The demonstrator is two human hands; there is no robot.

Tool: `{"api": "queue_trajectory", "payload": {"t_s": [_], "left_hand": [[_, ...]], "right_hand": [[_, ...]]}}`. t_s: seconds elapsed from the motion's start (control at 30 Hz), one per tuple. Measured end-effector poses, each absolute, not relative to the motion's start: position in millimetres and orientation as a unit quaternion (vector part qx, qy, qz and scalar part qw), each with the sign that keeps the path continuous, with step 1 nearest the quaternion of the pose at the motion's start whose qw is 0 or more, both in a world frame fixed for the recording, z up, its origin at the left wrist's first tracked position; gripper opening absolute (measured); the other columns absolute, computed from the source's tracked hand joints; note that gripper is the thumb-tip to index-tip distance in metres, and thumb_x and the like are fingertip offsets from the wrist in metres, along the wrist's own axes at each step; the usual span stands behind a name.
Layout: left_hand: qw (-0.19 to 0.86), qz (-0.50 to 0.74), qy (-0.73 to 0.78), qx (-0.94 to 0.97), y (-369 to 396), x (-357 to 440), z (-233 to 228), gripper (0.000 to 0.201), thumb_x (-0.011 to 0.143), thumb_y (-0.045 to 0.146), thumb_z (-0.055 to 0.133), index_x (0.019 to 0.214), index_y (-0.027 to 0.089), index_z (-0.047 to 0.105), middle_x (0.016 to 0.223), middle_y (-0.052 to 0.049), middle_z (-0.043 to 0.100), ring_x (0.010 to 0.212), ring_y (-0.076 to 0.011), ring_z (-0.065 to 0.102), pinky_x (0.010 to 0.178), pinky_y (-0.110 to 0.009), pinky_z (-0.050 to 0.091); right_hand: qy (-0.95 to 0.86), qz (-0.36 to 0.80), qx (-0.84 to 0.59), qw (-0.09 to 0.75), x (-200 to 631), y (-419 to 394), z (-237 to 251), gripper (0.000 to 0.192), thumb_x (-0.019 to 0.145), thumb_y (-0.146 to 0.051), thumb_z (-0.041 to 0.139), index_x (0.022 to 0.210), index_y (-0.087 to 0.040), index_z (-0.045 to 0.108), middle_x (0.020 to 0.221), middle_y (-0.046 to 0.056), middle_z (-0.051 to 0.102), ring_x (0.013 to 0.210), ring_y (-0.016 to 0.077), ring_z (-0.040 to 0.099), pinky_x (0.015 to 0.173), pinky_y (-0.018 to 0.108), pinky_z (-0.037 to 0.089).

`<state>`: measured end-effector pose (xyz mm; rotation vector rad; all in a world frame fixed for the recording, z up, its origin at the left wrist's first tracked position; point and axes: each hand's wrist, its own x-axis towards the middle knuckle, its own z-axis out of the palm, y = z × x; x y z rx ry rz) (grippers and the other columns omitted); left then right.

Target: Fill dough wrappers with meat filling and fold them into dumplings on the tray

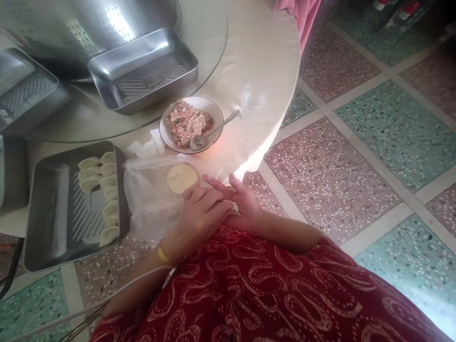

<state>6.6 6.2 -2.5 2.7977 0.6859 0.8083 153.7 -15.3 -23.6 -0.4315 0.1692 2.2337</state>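
At the table's near edge, in front of the red patterned garment, my two hands meet. My left hand (203,209), with a yellow band at the wrist, curls its fingers over the palm of my right hand (247,202). A small pale piece of dough, apparently a dumpling (234,208), shows between them, mostly hidden by fingers. The right hand's thumb and a finger point outward. Just beyond the left hand, round dough wrappers (181,178) lie on a clear plastic bag (149,190). Behind them is a bowl (218,110) of minced filling (187,121) with a spoon (217,127).
On the left, a metal tray (57,204) holds several folded dumplings (109,190), reaching past the table edge. Another metal tray (153,71) and a large perforated metal bowl (74,33) rest on the glass turntable. A clear cup (252,102) stands near the right edge. A cable (117,289) crosses my left arm.
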Motion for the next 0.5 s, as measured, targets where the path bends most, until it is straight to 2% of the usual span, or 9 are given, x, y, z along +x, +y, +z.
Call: {"api": "queue_trajectory", "payload": {"t_s": [0.17,0.3,0.5], "left_hand": [[0.093,0.251,0.209,0.94,11.1,5.1,-3.7,0.007,0.093,0.021,0.058,0.098,0.022,0.062,0.088,-0.002,0.062,0.081,-0.0168,0.052,0.072,-0.035,0.04],[0.095,0.244,0.195,0.945,14.6,6.3,-0.6,0.014,0.09,0.024,0.062,0.104,0.023,0.063,0.091,-0.002,0.062,0.082,-0.0183,0.051,0.073,-0.036,0.042],[0.121,0.231,0.169,0.951,17.6,12.3,2.3,0.006,0.093,0.02,0.057,0.091,0.021,0.062,0.088,-0.002,0.063,0.086,-0.0176,0.052,0.081,-0.036,0.042]], "right_hand": [[0.09,0.893,-0.157,0.413,152.9,-16.3,-29.8,0.058,0.097,-0.06,0.022,0.124,-0.02,0.055,0.089,0.003,0.067,0.063,0.013,0.057,0.062,0.027,0.051],[0.108,0.892,-0.163,0.408,152.5,-15.8,-27.2,0.058,0.099,-0.057,0.02,0.118,-0.019,0.058,0.079,0.001,0.065,0.06,0.0131,0.057,0.058,0.026,0.05],[0.137,0.892,-0.143,0.405,154.4,-16.8,-29.6,0.057,0.099,-0.056,0.022,0.112,-0.016,0.061,0.068,-0.001,0.061,0.052,0.0111,0.051,0.05,0.021,0.044]]}}
